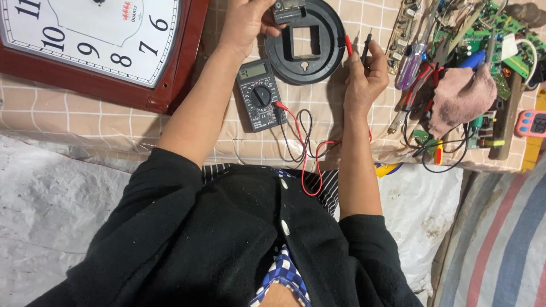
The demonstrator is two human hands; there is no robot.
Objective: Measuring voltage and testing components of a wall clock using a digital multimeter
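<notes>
Black sleeves (187, 239) flank the multimeter (260, 95), lengthwise away from the body. Beyond it, left hand (245, 21) grips a small module (288, 10); right hand (364, 71) pinches upright probes (365, 48)

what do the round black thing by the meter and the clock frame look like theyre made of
The round black disc looks like moulded plastic: matte, with concentric ridges and a crisp square cut-out. The clock frame looks like glossy red-brown lacquered wood, or plastic made to resemble it; the shine along its edge leaves that open.
</notes>
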